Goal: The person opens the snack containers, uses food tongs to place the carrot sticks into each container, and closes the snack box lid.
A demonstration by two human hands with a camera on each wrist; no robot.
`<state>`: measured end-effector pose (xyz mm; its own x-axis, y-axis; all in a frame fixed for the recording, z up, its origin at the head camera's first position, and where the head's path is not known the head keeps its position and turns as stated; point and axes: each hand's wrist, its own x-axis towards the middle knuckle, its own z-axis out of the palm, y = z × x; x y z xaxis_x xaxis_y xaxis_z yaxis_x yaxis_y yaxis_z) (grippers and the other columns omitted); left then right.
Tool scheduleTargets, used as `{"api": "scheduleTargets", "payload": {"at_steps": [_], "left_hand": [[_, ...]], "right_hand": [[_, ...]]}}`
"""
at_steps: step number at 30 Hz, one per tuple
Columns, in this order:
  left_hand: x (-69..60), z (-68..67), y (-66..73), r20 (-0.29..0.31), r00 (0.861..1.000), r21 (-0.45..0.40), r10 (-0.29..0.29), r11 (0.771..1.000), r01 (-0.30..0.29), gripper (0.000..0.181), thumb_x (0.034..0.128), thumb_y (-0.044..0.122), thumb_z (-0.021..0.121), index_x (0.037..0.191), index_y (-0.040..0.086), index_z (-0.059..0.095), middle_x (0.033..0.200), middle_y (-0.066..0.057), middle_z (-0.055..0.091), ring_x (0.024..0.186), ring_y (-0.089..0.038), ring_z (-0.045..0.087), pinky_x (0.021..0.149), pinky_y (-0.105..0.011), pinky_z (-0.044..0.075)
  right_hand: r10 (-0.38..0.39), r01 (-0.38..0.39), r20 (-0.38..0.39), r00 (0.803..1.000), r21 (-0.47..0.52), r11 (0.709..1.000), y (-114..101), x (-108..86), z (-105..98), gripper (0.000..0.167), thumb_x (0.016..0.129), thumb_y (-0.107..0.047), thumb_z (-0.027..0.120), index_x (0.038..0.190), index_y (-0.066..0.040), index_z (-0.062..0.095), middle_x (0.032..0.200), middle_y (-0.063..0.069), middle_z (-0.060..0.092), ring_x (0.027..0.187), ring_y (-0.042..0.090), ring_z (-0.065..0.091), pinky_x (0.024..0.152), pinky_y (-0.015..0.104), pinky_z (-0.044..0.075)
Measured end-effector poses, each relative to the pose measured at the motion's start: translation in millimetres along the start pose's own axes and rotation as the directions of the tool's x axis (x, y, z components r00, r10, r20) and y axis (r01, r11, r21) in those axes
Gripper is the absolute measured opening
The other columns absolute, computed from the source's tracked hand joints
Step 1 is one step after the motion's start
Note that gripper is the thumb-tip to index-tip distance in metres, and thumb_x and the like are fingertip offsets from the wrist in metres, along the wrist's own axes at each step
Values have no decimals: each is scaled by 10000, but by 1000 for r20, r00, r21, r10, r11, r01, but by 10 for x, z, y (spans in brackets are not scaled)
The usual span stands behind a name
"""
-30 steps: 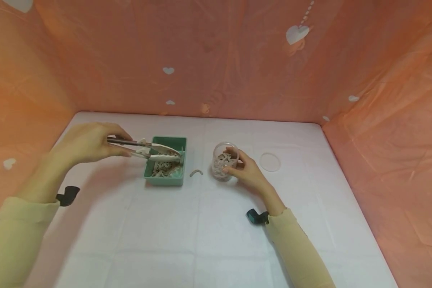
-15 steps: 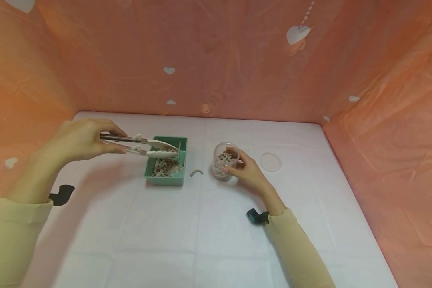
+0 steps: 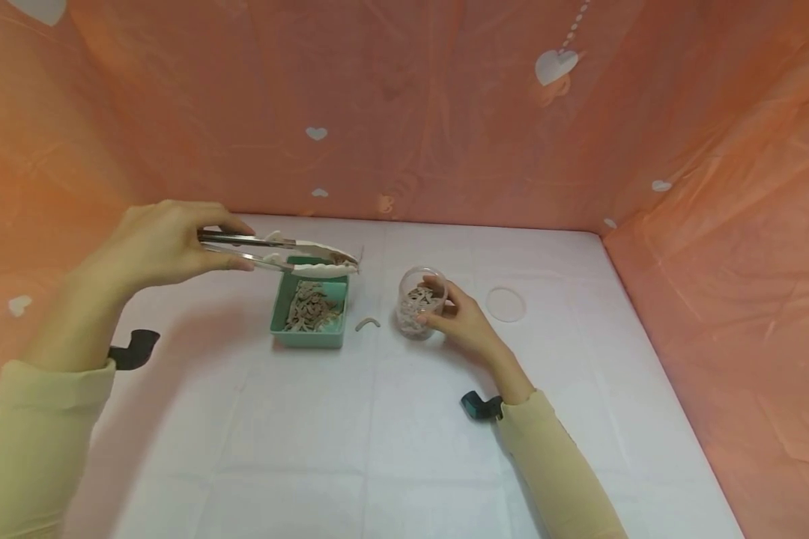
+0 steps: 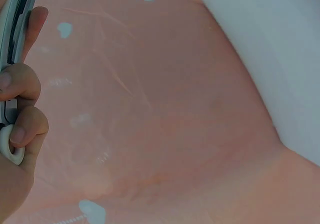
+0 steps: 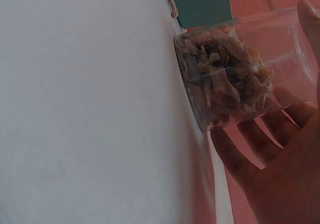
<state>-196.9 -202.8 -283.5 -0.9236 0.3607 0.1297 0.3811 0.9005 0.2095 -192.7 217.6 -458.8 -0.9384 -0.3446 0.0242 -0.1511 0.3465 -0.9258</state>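
My left hand grips a pair of metal tongs with white scalloped tips, held above the far side of a green tray. Between the tips are some small brownish-grey pieces, one thin strand sticking up. A heap of similar dried-looking strips lies in the tray. My right hand holds a clear plastic jar upright on the table, thumb and fingers around its side. The jar is open at the top and partly filled with dried strips. In the left wrist view, only the tongs' handle end shows.
One curved strip lies on the white tablecloth between tray and jar. A clear round lid lies flat to the right of the jar. Pink-orange sheeting with white hearts encloses the table's back and sides.
The left hand has raised the tongs out of the tray, with pieces in the tips, and shifted them slightly right. My right hand and the jar stay where they were.
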Motion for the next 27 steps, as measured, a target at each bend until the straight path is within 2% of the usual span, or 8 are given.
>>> {"api": "scheduleTargets", "payload": {"at_steps": [5,11,15,19,27], "left_hand": [[92,9,178,-42,998,-39,52,998,-54,438,782,553,876,1159,357,770,1142,58,756,905,-208,676,731,-500,427],[213,84,374,-85,986,-104,142,983,-151,407,773,494,904,1134,351,783,1127,98,751,811,-143,644,704,-433,395],[291,149,494,-71,982,-140,173,973,-181,389,775,468,911,1127,356,788,1089,136,741,790,-105,632,722,-416,394],[369,221,584,-42,978,-143,207,967,-210,409,778,497,899,1141,347,787,1100,161,736,804,-92,645,711,-402,409],[475,338,660,-9,969,-115,245,963,-245,420,764,512,903,1124,331,786,1081,162,746,833,-111,671,690,-410,433]], "right_hand": [[-6,6,-3,1000,2,1000,6,7,-1,698,941,-127,784,1558,-126,458,1563,148,485,1318,412,571,1097,515,456],[-18,18,-4,1000,8,1000,13,18,10,691,937,-104,782,1549,-95,463,1549,157,499,1288,407,593,1083,505,469],[-14,14,-4,1000,9,1000,-5,12,12,713,940,-113,780,1564,-77,437,1520,181,522,1279,416,600,1077,504,475],[7,-7,0,1000,7,1000,-10,9,7,795,936,-157,793,1607,-84,372,1481,219,546,1288,429,597,1066,505,486],[24,-24,6,1000,-11,1000,14,-6,-16,808,934,-230,805,1606,-104,376,1506,211,523,1319,443,570,1062,525,486]]}}
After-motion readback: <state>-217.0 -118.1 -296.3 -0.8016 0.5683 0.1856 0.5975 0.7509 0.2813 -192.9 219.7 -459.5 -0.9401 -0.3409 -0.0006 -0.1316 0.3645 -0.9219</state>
